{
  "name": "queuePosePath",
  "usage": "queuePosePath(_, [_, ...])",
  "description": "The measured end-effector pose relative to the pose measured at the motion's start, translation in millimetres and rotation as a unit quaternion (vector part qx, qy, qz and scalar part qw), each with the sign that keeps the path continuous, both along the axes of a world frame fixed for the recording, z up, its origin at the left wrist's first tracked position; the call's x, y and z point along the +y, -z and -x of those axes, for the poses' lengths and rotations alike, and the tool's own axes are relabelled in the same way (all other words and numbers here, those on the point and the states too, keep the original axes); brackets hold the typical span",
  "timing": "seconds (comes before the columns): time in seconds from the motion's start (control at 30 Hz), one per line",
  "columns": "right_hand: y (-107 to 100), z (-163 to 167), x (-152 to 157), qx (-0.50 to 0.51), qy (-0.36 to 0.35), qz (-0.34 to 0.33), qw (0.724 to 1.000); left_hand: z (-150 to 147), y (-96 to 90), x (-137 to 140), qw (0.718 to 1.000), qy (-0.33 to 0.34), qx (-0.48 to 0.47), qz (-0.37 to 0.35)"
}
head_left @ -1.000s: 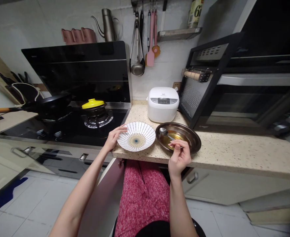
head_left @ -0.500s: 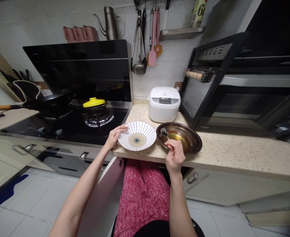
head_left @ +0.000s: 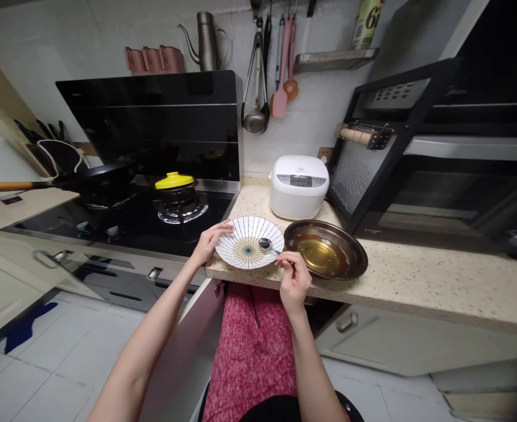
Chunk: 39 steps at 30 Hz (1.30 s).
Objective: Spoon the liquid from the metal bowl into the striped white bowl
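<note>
A white plate (head_left: 236,256) with dark lines radiating from a blue centre sits at the counter's front edge. My left hand (head_left: 209,241) holds its left rim, fingers laid over the edge and the thumb hidden. In my right hand (head_left: 295,282), closed in a pinch, is a metal spoon (head_left: 265,244); its bowl hangs over the right half of the plate. Whether the spoon touches the plate I cannot tell. Just right of the plate stands a wide dark metal bowl (head_left: 360,258) with clear yellowish liquid in it.
Behind the plate and bowl is a white rice cooker (head_left: 300,190). To the left, a pot with a yellow lid (head_left: 174,180) stands on the black stove (head_left: 148,231), beside a wok (head_left: 104,176). An oven (head_left: 461,187) borders the counter (head_left: 417,275) on the right.
My right hand has moved left, taking the spoon from over the metal bowl to over the plate. My left hand stays at the plate's rim. The view has shifted slightly left.
</note>
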State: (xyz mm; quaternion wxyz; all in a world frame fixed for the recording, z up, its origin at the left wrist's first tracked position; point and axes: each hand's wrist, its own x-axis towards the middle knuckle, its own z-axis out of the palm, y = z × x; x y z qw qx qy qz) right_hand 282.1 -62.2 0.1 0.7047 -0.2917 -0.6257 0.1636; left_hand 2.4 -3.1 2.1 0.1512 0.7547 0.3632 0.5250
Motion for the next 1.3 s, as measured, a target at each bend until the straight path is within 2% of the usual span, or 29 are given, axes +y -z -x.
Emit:
queuePosePath(0.5, [12.8, 4.7, 8.0, 0.005, -0.014, 0.047, 0.999, -0.9, -0.7, -0.9, 1.000, -0.003, -0.003, 0.009])
queuePosePath(1.03, [-0.7, -2.9, 10.9, 0.074, -0.144, 0.119, 0.980, -1.1, -0.1, -0.2, 1.000, -0.003, -0.005, 0.005])
queuePosePath(1.3, [1.3, -3.9, 11.7, 0.114, -0.202, 0.130, 0.964, -1.2, -0.9, -1.5, 1.000, -0.001, -0.004, 0.006])
